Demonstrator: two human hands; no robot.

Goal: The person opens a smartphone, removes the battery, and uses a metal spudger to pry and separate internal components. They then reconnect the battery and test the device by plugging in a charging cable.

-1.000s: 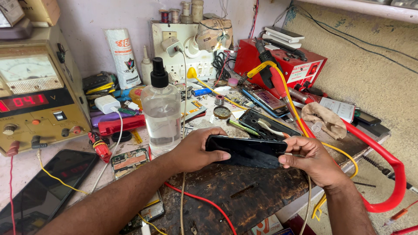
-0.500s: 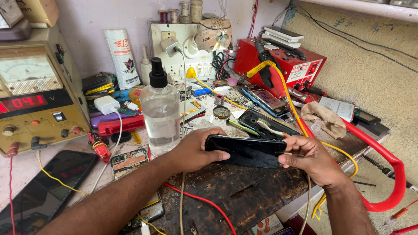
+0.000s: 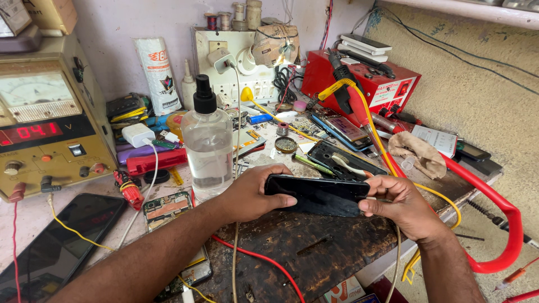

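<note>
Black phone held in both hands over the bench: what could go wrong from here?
The black phone is pinched only at its ends by the left hand and right hand, above the scorched bench; a slip could drop it. The clear pump bottle stands just behind the left hand and could be knocked over. The red wire below might snag.

A cluttered repair bench is seen from a single head-worn camera, angled downward and forward from close above. The left hand and right hand are framed near centre, both forearms entering from the lower edge. The back wall is taken in beyond.
</note>
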